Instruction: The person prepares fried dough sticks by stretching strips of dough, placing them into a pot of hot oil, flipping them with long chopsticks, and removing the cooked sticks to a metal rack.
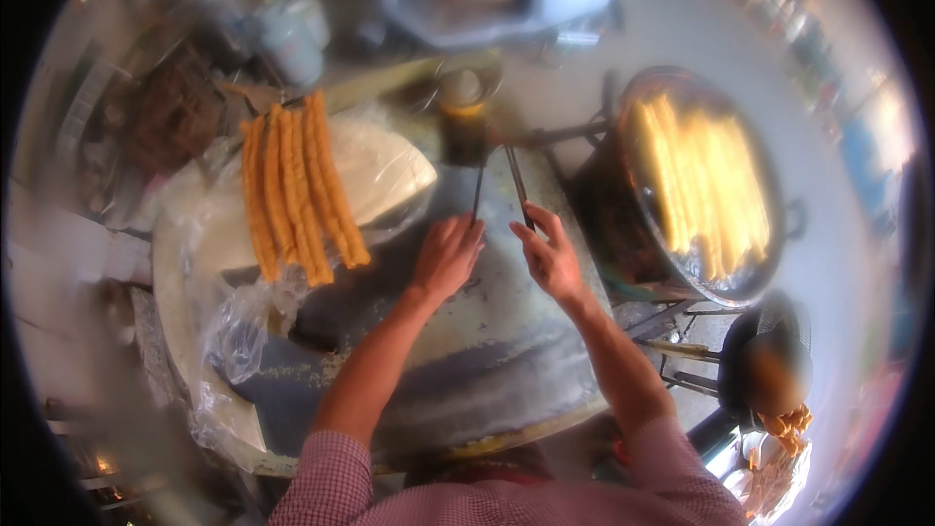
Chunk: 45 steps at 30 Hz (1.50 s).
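Observation:
Over a worn metal worktop (504, 321), my left hand (449, 256) grips a thin dark stick (478, 193), likely a long cooking chopstick. A similar stick (516, 175) is pinched between the fingers of my right hand (551, 252). Both sticks point away from me, their far ends near a dark round container (466, 135). Left of my hands, several browned fried dough sticks (292, 190) lie side by side. More dough sticks (701, 183), paler and bright, fill a large round frying pot (632, 234) on my right. Neither hand touches any dough.
A pale dough slab (383, 168) under clear plastic lies behind the browned sticks. Crumpled plastic film (241, 329) covers the worktop's left side. Below the pot sits a blurred round strainer or pan (767, 365). A scooter (497, 14) stands beyond the worktop.

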Each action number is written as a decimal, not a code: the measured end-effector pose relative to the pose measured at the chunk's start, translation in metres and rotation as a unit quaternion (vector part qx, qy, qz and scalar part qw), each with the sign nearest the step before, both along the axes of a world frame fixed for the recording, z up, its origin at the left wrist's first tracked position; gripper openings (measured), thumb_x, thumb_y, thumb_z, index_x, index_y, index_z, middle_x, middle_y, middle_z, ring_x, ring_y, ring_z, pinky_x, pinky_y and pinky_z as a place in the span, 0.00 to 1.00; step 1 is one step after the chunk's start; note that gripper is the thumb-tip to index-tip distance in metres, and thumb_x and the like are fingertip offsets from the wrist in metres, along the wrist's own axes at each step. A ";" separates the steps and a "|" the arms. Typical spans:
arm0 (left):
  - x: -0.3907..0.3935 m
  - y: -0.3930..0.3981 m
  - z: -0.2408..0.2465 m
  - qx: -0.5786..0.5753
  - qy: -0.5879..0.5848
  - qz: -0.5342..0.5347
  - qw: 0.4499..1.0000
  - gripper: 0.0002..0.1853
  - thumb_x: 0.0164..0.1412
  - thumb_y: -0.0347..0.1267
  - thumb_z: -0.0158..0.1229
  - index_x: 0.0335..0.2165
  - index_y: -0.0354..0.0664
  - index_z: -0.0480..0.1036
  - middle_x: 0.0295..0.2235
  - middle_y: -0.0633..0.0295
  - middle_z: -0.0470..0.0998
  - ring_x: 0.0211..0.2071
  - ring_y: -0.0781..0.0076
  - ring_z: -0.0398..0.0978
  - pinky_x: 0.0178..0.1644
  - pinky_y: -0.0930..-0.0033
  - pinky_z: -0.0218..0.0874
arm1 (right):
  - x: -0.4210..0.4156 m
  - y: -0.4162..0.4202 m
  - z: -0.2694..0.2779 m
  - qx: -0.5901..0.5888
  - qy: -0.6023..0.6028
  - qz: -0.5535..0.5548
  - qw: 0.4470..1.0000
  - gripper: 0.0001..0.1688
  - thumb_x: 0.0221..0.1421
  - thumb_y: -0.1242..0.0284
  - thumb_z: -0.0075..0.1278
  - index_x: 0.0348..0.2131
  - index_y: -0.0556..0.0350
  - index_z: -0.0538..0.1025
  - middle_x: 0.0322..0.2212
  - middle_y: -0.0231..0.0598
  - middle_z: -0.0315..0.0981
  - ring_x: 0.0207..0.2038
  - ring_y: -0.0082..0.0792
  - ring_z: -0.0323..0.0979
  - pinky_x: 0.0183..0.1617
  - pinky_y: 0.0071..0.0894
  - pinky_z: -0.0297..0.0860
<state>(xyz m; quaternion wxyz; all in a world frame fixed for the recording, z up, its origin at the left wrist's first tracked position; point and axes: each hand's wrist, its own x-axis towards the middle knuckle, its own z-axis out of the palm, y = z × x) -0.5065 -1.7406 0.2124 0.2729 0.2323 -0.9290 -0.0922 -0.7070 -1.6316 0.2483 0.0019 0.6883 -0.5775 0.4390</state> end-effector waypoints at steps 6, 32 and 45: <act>0.009 -0.001 -0.011 0.011 0.006 0.022 1.000 0.22 0.58 0.29 0.60 0.50 0.33 0.70 0.52 0.49 0.71 0.47 0.52 0.69 0.51 0.54 0.63 | 0.001 -0.020 -0.013 0.005 0.020 0.005 1.000 0.27 0.46 0.88 0.54 0.46 0.48 0.77 0.51 0.49 0.68 0.48 0.52 0.76 0.45 0.42 0.77; -0.004 0.007 0.012 0.080 -0.022 -0.010 0.996 0.21 0.60 0.28 0.59 0.51 0.34 0.68 0.51 0.49 0.71 0.49 0.48 0.68 0.56 0.52 0.61 | -0.019 -0.028 -0.010 -0.043 -0.055 -0.016 0.997 0.22 0.47 0.92 0.51 0.42 0.57 0.78 0.46 0.51 0.71 0.40 0.50 0.75 0.37 0.36 0.72; 0.021 0.004 0.005 0.056 -0.032 0.011 0.998 0.21 0.61 0.29 0.59 0.52 0.34 0.68 0.53 0.49 0.70 0.51 0.50 0.67 0.56 0.52 0.60 | 0.019 -0.028 -0.011 0.007 -0.020 -0.006 1.000 0.21 0.46 0.88 0.54 0.42 0.54 0.77 0.48 0.51 0.69 0.43 0.53 0.77 0.40 0.43 0.76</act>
